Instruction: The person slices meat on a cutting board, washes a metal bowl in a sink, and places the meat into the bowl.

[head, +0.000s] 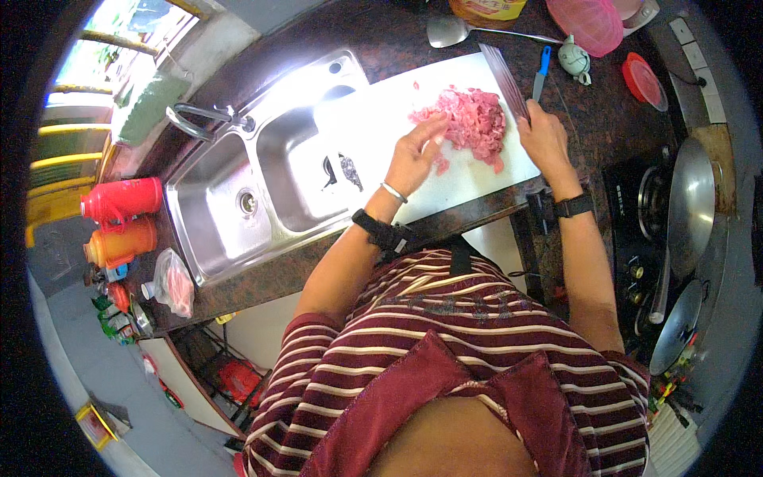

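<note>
A heap of sliced raw meat (477, 122) lies on a white cutting board (417, 203), with small bits scattered round it. My right hand (543, 134) grips a cleaver by its handle; the broad blade of the cleaver (503, 80) is blurred and sits along the board's right side, just right of the meat. At the heap's left edge is my left hand (420, 146), fingers bent and touching or just above the meat. Whether it pinches any piece cannot be told.
A double steel sink (262, 179) with a faucet (208, 113) adjoins the board's left side. Beyond the board lie a metal spatula (450, 31), a blue-handled knife (541, 74) and a small teapot (574, 59). A gas stove (626, 214) with a wok (691, 206) stands at right.
</note>
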Demonstrator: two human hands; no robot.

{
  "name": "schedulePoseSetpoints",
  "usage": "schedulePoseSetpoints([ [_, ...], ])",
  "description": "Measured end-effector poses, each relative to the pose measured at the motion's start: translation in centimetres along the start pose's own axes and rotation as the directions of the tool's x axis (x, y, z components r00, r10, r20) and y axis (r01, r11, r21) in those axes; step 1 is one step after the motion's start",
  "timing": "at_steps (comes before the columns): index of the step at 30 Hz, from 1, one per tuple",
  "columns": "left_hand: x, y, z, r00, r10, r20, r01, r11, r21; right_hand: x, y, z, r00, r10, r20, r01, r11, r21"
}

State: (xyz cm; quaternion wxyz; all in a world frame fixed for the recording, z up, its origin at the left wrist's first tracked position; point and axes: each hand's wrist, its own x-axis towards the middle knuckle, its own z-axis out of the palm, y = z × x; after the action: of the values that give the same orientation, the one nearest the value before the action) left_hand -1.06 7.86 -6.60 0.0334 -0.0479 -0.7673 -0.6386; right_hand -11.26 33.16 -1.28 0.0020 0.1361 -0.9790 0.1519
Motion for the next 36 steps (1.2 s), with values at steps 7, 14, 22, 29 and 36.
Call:
schedulePoseSetpoints([
  [7,-4.1,-1.5,-1.4,0.990,0.055,0.126,-0.110,0.869,0.482,-0.2,3.0,2.2,0.987,-0.001,0.160,0.026,0.987,-0.156],
  [14,-4.5,-2.7,-0.9,0.975,0.144,0.170,-0.216,0.798,0.563,0.0,-0.1,3.5,0.954,-0.196,0.227,0.216,0.974,-0.065],
  [22,-5.0,-3.0,-1.0,0.982,0.140,0.123,-0.186,0.794,0.578,1.3,-3.1,2.0,0.789,-0.552,0.270,0.595,0.796,-0.111],
  [29,-4.7,-2.4,-0.7,0.977,0.172,0.124,-0.212,0.787,0.580,5.6,-3.6,3.1,0.791,-0.568,0.227,0.604,0.784,-0.143],
  [36,-5.2,-3.0,-1.1,0.970,0.225,0.091,-0.237,0.798,0.554,0.1,-3.5,-0.8,0.888,-0.390,0.244,0.416,0.907,-0.064],
])
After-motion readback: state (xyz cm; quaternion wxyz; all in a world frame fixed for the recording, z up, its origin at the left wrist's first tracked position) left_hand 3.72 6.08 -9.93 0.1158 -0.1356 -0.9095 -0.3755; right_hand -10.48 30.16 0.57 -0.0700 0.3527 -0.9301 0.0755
